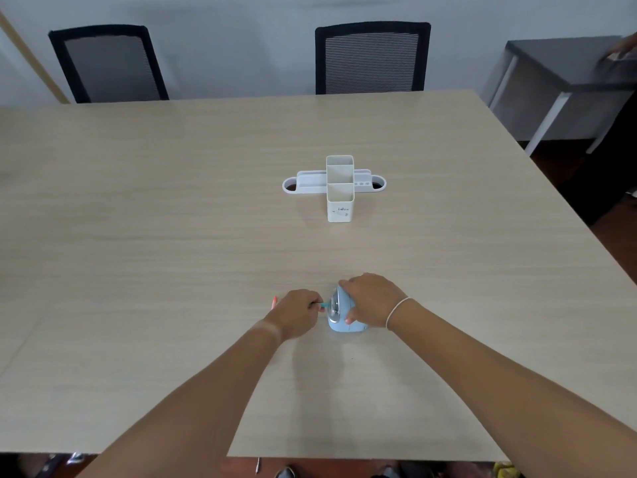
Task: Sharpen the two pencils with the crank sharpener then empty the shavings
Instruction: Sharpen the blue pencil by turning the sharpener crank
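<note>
Pale woodgrain table; rounded blue sharpener

One view only, from a wide-angle camera on the person's head, looking forward and steeply down across the table. Both forearms run in from the bottom edge, so the near table edge lies close under the lens. The far edge, two chairs and the wall fill the top of the view. Straight lines bow toward the picture's borders.
</note>
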`<state>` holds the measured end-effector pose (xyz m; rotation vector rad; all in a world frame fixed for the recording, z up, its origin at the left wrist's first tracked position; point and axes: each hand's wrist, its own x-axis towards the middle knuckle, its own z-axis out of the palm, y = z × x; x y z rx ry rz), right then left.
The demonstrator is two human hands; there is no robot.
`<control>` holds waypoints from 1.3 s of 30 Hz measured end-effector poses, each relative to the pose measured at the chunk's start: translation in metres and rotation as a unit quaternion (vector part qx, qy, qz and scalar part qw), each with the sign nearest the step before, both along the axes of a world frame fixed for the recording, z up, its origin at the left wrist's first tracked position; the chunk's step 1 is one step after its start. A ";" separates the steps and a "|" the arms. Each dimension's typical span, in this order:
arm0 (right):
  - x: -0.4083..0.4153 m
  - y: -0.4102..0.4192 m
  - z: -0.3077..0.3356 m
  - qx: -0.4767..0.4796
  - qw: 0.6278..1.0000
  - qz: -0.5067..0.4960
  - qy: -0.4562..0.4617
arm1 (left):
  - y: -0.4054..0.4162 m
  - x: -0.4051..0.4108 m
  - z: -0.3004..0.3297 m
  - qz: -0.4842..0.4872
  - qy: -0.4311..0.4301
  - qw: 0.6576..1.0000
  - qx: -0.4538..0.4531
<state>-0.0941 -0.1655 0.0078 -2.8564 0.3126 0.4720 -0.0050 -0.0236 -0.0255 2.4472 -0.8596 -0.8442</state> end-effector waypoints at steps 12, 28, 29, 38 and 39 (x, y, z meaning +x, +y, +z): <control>0.000 0.001 0.004 -0.013 1.000 0.008 0.010 | -0.003 -0.001 0.001 0.009 0.018 1.000 0.001; -0.030 -0.053 0.014 0.231 0.932 -0.234 -0.149 | -0.030 -0.012 0.043 -0.079 -0.087 0.990 -0.076; -0.035 -0.059 0.008 0.228 0.930 -0.248 -0.147 | -0.035 -0.017 0.044 -0.099 -0.083 0.989 -0.073; -0.045 -0.058 -0.035 0.160 0.968 -0.187 -0.039 | -0.065 -0.037 0.018 -0.199 -0.172 0.962 0.070; -0.042 -0.057 -0.038 0.146 0.973 -0.176 -0.036 | -0.067 -0.038 0.016 -0.196 -0.185 0.960 0.078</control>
